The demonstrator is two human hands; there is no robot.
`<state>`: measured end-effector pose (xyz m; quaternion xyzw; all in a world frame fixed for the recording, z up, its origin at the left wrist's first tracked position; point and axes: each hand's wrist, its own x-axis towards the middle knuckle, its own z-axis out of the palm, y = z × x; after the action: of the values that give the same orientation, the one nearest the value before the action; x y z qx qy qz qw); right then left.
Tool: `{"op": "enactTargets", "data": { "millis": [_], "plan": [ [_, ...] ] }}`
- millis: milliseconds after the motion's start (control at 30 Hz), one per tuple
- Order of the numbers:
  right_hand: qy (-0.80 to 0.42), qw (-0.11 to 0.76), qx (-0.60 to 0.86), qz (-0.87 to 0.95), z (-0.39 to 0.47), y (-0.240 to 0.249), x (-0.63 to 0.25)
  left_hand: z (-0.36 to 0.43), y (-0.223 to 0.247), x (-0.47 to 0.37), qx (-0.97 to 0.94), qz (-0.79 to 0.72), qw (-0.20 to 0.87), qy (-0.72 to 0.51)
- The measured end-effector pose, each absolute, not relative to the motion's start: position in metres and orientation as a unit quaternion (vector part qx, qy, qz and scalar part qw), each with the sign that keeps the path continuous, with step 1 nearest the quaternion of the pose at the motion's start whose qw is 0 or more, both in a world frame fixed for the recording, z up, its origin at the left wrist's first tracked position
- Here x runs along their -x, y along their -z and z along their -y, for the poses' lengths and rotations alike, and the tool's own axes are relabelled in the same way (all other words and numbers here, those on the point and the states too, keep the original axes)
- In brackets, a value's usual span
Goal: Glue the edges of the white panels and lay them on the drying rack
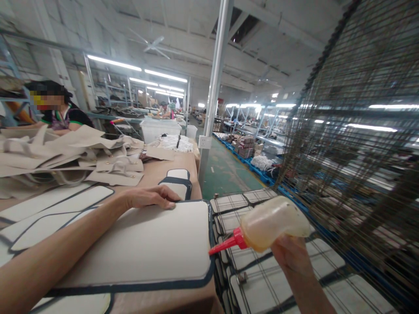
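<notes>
A large white panel with rounded corners and a dark blue border [147,248] lies flat at the table's right edge. On its far edge rests my left hand [153,197], palm down, fingers stretched out over the border. My right hand [290,248] is wrapped around a translucent squeeze bottle [273,222] of yellowish liquid, tilted nozzle-down to the left. The bottle's red tip [225,245] touches or almost touches the panel's right edge, where the white meets the border. Part of my right hand's fingers is hidden behind the bottle.
Similar panels [62,218] lie at the left, smaller ones [176,185] beyond. Beige pieces with handles [81,152] are heaped behind, near a co-worker [60,113]. At the right stands a wire rack [340,144] holding more panels [327,259]. A metal post [214,87] rises at the table corner.
</notes>
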<state>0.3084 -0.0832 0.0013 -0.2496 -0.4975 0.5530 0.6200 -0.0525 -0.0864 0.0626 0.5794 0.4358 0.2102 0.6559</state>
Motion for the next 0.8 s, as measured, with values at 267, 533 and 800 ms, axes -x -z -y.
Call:
{"op": "enactTargets", "data": {
  "millis": [267, 533, 800],
  "plan": [
    [-0.546, 0.628, 0.259, 0.49, 0.089, -0.002, -0.305, 0.084, -0.054, 0.063, -0.608, -0.428, 0.633, -0.215],
    [-0.509, 0.683, 0.278, 0.443, 0.103, -0.008, -0.296, 0.082, -0.05, 0.07, -0.616, -0.412, 0.633, -0.226],
    [-0.43, 0.746, 0.303, 0.408, 0.104, 0.001, -0.295, 0.091, -0.053, 0.064, -0.578, -0.454, 0.608, -0.3]
  ]
}}
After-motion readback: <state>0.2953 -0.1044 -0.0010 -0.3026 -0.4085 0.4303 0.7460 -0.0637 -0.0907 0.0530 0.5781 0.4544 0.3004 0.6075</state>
